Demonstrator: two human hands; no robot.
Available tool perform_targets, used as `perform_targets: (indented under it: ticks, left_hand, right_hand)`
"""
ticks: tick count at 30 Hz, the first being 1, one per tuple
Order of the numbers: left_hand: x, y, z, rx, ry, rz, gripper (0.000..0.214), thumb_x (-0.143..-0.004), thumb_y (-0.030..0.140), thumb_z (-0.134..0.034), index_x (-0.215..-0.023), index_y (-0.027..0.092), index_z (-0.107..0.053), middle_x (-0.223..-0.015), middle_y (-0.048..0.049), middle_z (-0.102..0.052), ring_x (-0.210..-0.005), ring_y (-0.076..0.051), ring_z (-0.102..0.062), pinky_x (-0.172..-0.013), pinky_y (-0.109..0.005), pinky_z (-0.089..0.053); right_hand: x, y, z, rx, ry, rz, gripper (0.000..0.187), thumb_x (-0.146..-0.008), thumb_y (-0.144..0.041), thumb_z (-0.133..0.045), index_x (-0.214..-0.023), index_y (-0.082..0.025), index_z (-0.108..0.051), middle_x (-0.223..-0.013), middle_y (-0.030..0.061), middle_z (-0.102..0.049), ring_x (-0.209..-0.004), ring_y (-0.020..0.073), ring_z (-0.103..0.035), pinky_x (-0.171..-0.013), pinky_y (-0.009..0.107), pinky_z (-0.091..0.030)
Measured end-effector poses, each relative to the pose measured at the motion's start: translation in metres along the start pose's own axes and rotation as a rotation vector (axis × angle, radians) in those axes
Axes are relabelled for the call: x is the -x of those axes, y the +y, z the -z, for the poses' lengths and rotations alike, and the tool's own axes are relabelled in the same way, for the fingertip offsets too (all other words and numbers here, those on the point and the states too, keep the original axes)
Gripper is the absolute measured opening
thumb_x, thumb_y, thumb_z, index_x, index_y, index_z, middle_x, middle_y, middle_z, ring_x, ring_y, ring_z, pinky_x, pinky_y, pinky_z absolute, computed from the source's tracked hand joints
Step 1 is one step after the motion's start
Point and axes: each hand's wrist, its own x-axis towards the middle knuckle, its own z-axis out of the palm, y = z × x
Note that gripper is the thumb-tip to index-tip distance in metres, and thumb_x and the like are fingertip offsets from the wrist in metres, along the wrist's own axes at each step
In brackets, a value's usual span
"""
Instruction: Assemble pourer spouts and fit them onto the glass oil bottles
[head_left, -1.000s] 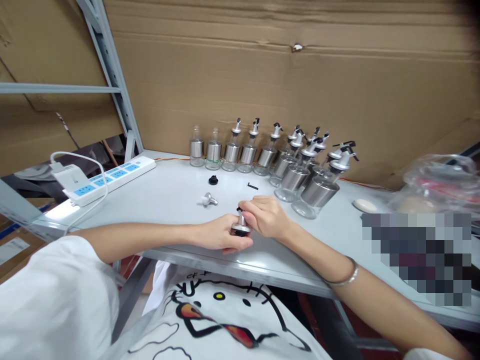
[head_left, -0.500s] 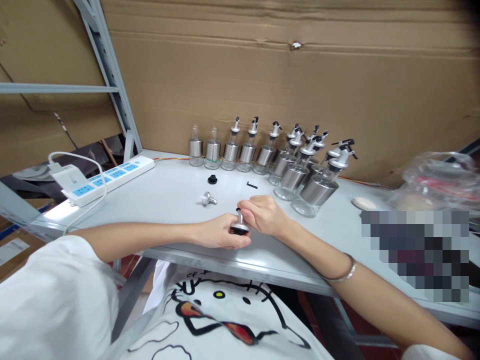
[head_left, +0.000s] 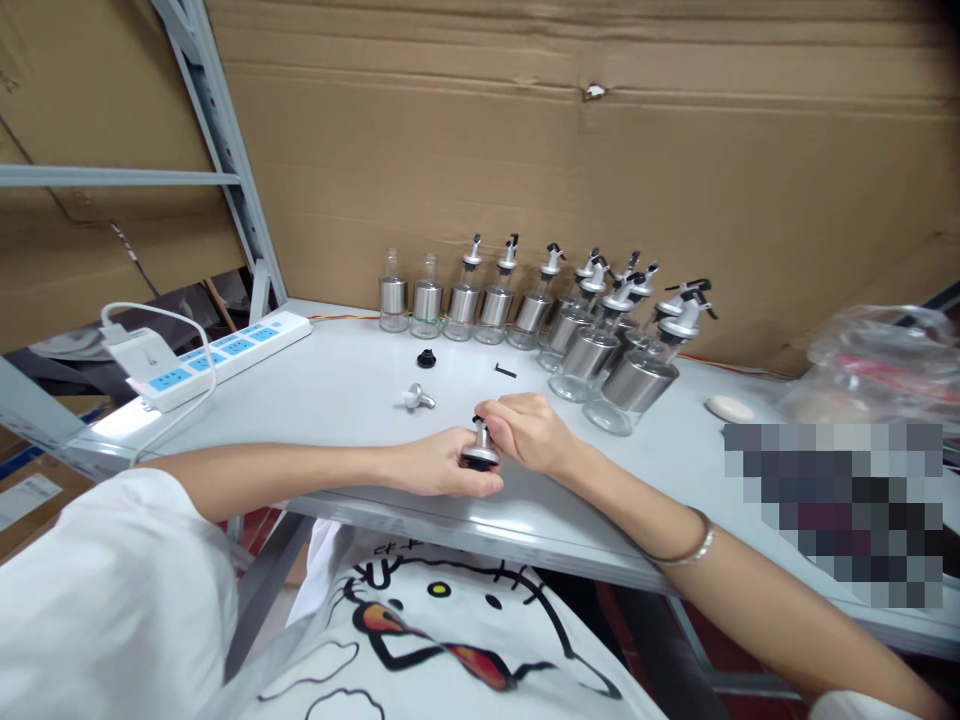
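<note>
Near the front edge of the grey table [head_left: 337, 390], both my hands meet around a small metal pourer cap [head_left: 481, 452] with a black base. My left hand [head_left: 439, 466] wraps round the cap's base. My right hand [head_left: 529, 431] pinches its top, where a small black piece shows at my fingertips. A loose metal spout [head_left: 418, 398], a black rubber stopper [head_left: 427, 358] and a tiny black part [head_left: 505, 371] lie on the table just beyond my hands.
A row of glass bottles with steel sleeves [head_left: 570, 330] lines the back against a cardboard wall; two at the left [head_left: 409, 300] have no pourers. A white power strip [head_left: 214, 358] lies at the left. A plastic bag [head_left: 877, 365] and a pale oval object [head_left: 727, 408] sit right.
</note>
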Motion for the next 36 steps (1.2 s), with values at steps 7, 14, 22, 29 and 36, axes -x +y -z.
perform_targets:
  ticks: [7,14,22,29,36]
  left_hand:
    - [0.0004,-0.0008,0.0005,-0.002,-0.019,0.017,0.027,-0.077,0.032,-0.052,-0.060,0.018,-0.035,-0.050,0.0082,-0.030,-0.048,-0.006,-0.029,-0.046,-0.022,-0.023]
    - [-0.0016,0.0031,0.0043,-0.009,-0.026,0.002,0.032,-0.070,0.038,-0.063,-0.060,0.017,-0.040,-0.053,0.0079,-0.032,-0.050,-0.007,-0.029,-0.048,-0.022,-0.024]
    - [-0.0005,0.0017,0.0043,-0.047,-0.044,0.043,0.031,-0.069,0.035,-0.062,-0.055,0.017,-0.040,-0.050,0.0071,-0.032,-0.050,-0.008,-0.029,-0.049,-0.024,-0.025]
    - [-0.0003,0.0018,0.0006,0.025,-0.052,0.041,0.015,-0.064,0.017,-0.049,-0.056,0.017,-0.036,-0.053,0.0076,-0.029,-0.051,-0.007,-0.025,-0.049,-0.023,-0.022]
    - [-0.0009,-0.0020,0.0009,0.032,-0.018,0.088,0.007,-0.064,0.018,-0.049,-0.063,0.016,-0.042,-0.056,0.0073,-0.033,-0.054,-0.007,-0.029,-0.050,-0.022,-0.025]
  right_hand:
    - [-0.0010,-0.0014,0.0008,-0.019,0.005,-0.007,0.049,-0.101,-0.025,-0.016,-0.067,-0.016,-0.051,-0.044,-0.0039,-0.042,-0.039,0.0087,-0.036,-0.045,0.020,-0.029]
    - [-0.0016,0.0003,0.0000,-0.098,0.025,-0.072,0.055,-0.091,-0.062,-0.030,-0.073,-0.015,-0.054,-0.048,-0.0029,-0.050,-0.042,0.0079,-0.043,-0.046,0.020,-0.031]
    - [-0.0061,-0.0030,0.0043,-0.030,-0.039,-0.008,0.059,-0.091,-0.064,-0.028,-0.069,-0.016,-0.054,-0.049,-0.0010,-0.051,-0.044,0.0092,-0.042,-0.049,0.023,-0.030]
    - [-0.0068,-0.0028,0.0097,0.203,-0.059,0.118,0.055,-0.098,-0.046,-0.021,-0.058,-0.018,-0.046,-0.044,-0.0027,-0.041,-0.040,0.0105,-0.033,-0.049,0.025,-0.027]
    - [-0.0032,-0.0001,0.0050,0.171,-0.040,0.122,0.047,-0.099,-0.030,-0.022,-0.060,-0.019,-0.046,-0.045,-0.0025,-0.042,-0.043,0.0118,-0.035,-0.053,0.025,-0.031]
